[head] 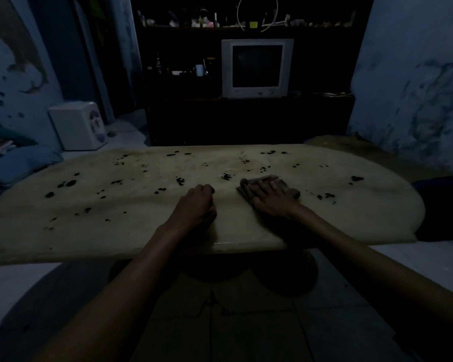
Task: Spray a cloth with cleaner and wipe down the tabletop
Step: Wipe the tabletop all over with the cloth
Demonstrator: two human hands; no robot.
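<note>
You are working in a very dim room, with a dark shelving unit (246,113) filling the far wall and an old boxy television (257,67) sitting in it. In front of you the pale tabletop (115,226) is stretching wide from left to right, and dark blotches (68,183) are showing across most of its far half. Whether they are stains or part of the surface, the light is too poor to tell.

Your right hand (271,198) is lying flat with fingers spread, pressing the cloth (285,184) onto the tabletop just right of centre, near your edge. Your left hand (198,203) is resting beside it on the bare surface, fingers curled into a loose fist and gripping nothing that can be seen. No cleaner bottle is showing anywhere in view.

Here is what is likely to trip you up. The cloth is bunched under your palm, so it is probably touching only a narrow strip and could leave streaks. The far marks are sitting well apart from the cloth, and leaning to reach them may put your weight on the left fist and tip a top that seems to be standing on a central base. In this gloom you may also be missing patches altogether
</note>
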